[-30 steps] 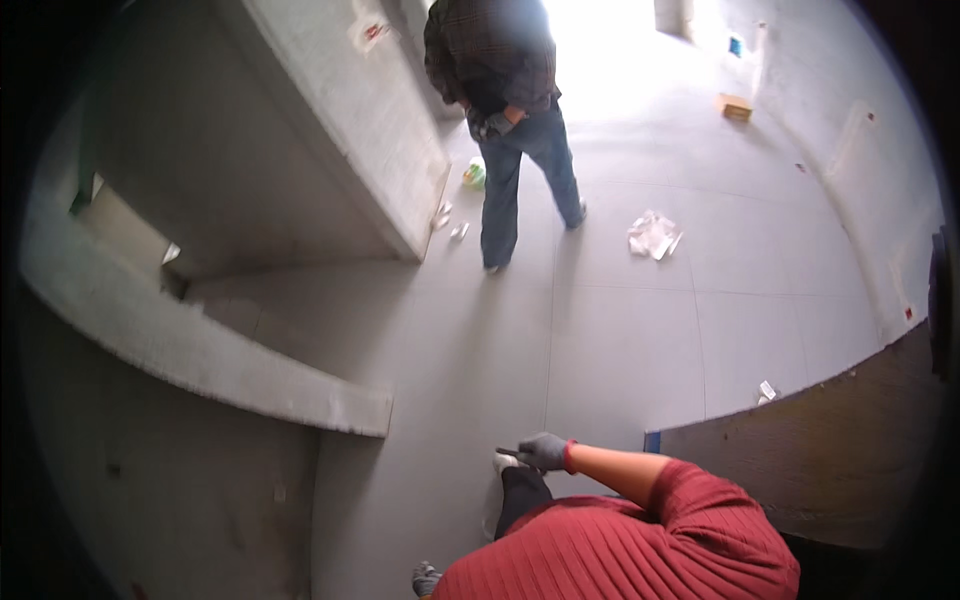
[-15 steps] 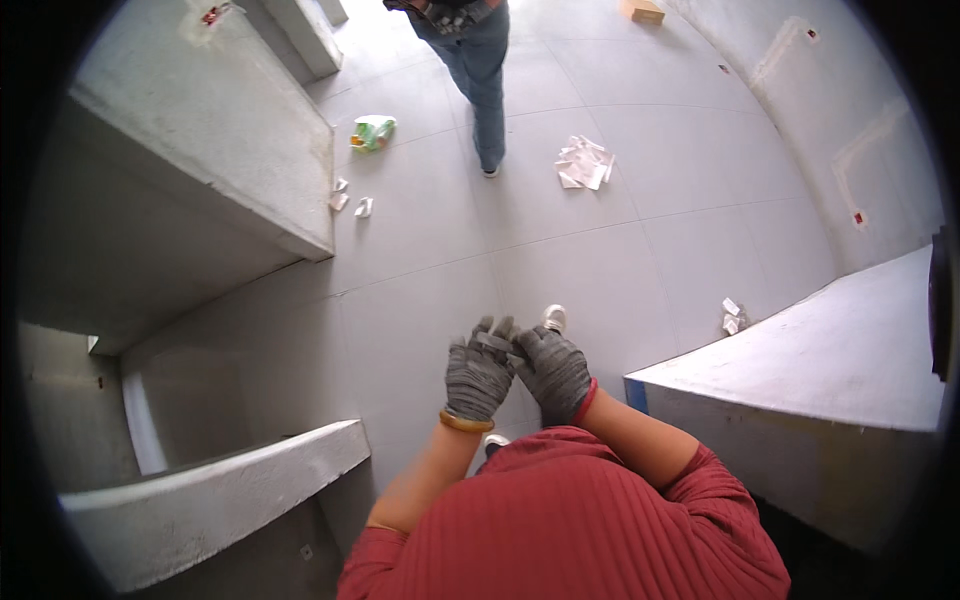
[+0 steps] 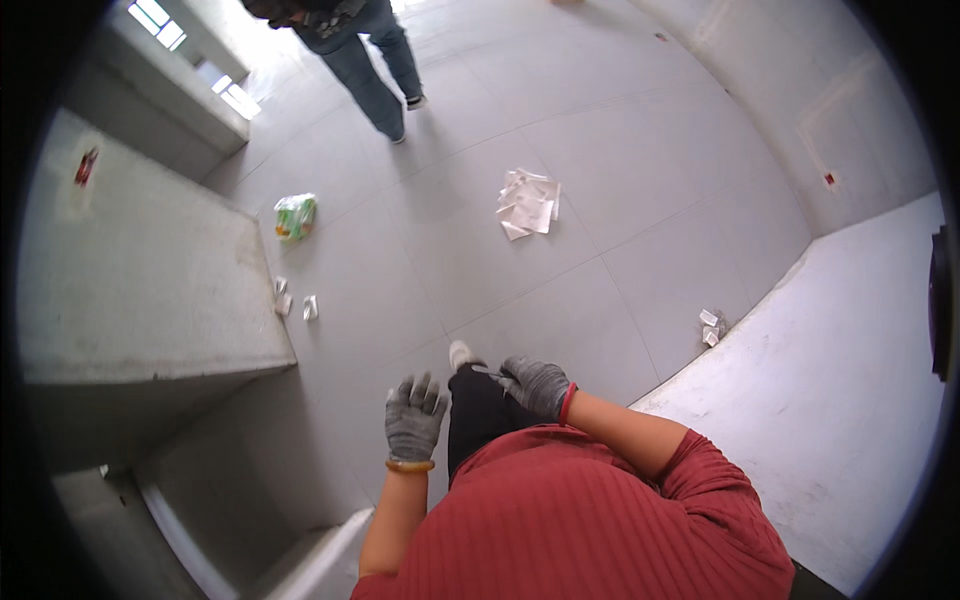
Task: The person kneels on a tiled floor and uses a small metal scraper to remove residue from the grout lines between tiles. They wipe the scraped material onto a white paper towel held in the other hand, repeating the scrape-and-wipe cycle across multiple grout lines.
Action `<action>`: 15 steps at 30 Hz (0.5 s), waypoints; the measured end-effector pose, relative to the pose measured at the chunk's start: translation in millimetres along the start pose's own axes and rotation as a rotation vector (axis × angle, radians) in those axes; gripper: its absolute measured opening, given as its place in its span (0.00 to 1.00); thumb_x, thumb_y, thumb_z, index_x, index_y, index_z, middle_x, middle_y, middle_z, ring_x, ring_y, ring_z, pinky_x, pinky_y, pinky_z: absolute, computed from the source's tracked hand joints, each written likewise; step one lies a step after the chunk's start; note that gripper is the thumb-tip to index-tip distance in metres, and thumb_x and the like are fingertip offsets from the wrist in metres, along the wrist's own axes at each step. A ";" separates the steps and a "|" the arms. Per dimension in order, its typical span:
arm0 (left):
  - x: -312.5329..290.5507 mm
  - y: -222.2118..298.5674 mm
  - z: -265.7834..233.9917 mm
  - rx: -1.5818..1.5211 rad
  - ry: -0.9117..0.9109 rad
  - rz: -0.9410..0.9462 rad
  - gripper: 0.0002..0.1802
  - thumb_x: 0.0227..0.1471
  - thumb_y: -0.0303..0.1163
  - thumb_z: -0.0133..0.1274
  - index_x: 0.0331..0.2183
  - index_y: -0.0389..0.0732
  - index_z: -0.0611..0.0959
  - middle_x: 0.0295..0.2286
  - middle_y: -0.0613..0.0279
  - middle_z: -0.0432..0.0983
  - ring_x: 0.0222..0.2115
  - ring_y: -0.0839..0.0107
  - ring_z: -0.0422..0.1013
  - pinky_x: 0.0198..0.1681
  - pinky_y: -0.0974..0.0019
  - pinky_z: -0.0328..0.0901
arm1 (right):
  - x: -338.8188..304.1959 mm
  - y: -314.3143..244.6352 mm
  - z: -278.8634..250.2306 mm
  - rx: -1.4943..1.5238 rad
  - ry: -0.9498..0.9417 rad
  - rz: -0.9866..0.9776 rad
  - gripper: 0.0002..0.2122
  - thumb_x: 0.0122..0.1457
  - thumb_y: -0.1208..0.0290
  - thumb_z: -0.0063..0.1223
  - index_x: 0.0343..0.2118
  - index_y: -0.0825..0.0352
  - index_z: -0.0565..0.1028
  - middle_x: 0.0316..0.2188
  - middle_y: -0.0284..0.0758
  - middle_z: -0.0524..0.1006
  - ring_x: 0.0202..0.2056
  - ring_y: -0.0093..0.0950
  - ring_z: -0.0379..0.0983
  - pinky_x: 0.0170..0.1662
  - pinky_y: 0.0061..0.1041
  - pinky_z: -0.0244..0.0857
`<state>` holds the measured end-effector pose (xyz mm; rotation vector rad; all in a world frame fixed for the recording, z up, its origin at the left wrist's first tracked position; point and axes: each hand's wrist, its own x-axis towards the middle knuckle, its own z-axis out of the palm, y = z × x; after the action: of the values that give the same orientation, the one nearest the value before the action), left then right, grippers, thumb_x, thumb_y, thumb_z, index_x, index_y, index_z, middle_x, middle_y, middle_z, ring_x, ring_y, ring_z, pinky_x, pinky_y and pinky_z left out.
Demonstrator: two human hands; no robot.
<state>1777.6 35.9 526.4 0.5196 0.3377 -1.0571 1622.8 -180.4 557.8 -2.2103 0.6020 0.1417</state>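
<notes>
My left hand, in a grey knit work glove with an amber-coloured bangle at the wrist, is raised with its fingers apart and nothing in it. To its right, my right hand, gloved alike and with a red band at the wrist, is held before my body over my dark trouser leg. Its fingers are closed. A thin greyish piece pokes out from the fingertips toward the left, too small to name. The two hands are well apart.
Ahead lies a pile of pale paper sheets on the grey tile floor. A green-and-white plastic bag and small scraps lie near the left concrete wall. Another person stands far left. A white-topped ledge runs along the right.
My hands, close together before, have parted; the left one has opened. My view has turned and moved forward. The other person now appears farther left, legs apart.
</notes>
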 end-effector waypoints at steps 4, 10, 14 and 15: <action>97.0 24.9 -12.9 0.418 0.579 -0.028 0.23 0.56 0.44 0.42 0.52 0.47 0.67 0.46 0.58 0.70 0.44 0.60 0.68 0.48 0.55 0.62 | 59.0 79.3 -13.9 -0.049 -0.031 0.194 0.10 0.54 0.65 0.46 0.34 0.66 0.73 0.32 0.45 0.74 0.35 0.44 0.71 0.38 0.39 0.65; 334.6 45.4 1.9 1.042 0.466 -0.097 0.27 0.55 0.36 0.48 0.55 0.45 0.62 0.45 0.57 0.70 0.36 0.70 0.71 0.37 0.70 0.66 | 150.9 196.8 -12.5 -0.071 0.029 0.698 0.13 0.52 0.63 0.47 0.34 0.68 0.74 0.34 0.48 0.74 0.37 0.44 0.71 0.41 0.40 0.65; 509.9 37.5 18.1 1.189 0.391 -0.119 0.28 0.54 0.35 0.51 0.54 0.40 0.63 0.42 0.55 0.70 0.36 0.71 0.70 0.38 0.69 0.66 | 198.2 231.8 -3.8 -0.057 0.173 0.923 0.13 0.51 0.65 0.49 0.37 0.67 0.72 0.36 0.47 0.74 0.39 0.45 0.71 0.42 0.40 0.65; 546.1 30.4 20.8 1.266 0.312 -0.090 0.28 0.53 0.37 0.52 0.53 0.39 0.64 0.40 0.55 0.72 0.37 0.71 0.70 0.38 0.69 0.66 | 205.4 234.6 -2.3 -0.057 0.147 0.947 0.13 0.51 0.66 0.49 0.37 0.66 0.72 0.36 0.46 0.73 0.38 0.45 0.71 0.42 0.40 0.65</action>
<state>2054.9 -365.0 277.4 1.8217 -0.0920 -1.1954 1693.8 -387.5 335.8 -1.8205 1.6999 0.4816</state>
